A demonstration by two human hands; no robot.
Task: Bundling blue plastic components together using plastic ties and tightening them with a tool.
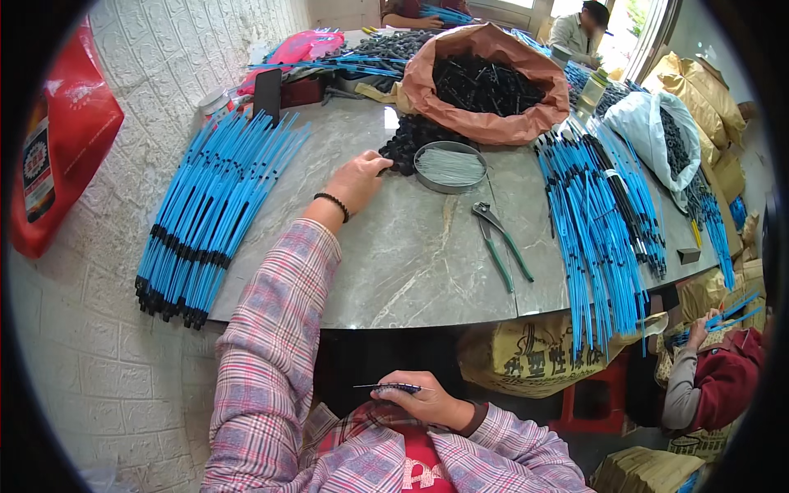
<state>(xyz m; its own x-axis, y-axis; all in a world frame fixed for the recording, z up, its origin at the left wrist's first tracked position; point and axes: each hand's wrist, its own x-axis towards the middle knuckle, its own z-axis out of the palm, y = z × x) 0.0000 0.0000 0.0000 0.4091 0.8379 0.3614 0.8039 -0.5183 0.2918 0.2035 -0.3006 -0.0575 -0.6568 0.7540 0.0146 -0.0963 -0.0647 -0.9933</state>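
Note:
My left hand (pixel 355 182) reaches across the table, its fingertips pinched together at the left edge of a heap of small black parts (pixel 401 148). Whatever sits between those fingertips is too small to make out. Close to my body, my right hand (pixel 427 401) is closed around a small dark ribbed piece (pixel 399 387) with a thin metal pin sticking out to the left. A round metal tin (pixel 448 187) of fine silvery pins stands beside the heap. Green-handled pliers (pixel 503 246) lie to the right of it.
Bundles of blue rods with black ends (pixel 201 214) lie at the left, and more blue rods (pixel 588 238) at the right overhang the table (pixel 370 279). An open sack (pixel 417 90) of black parts stands behind. Co-workers (pixel 575 37) sit across and at the right (pixel 727 374).

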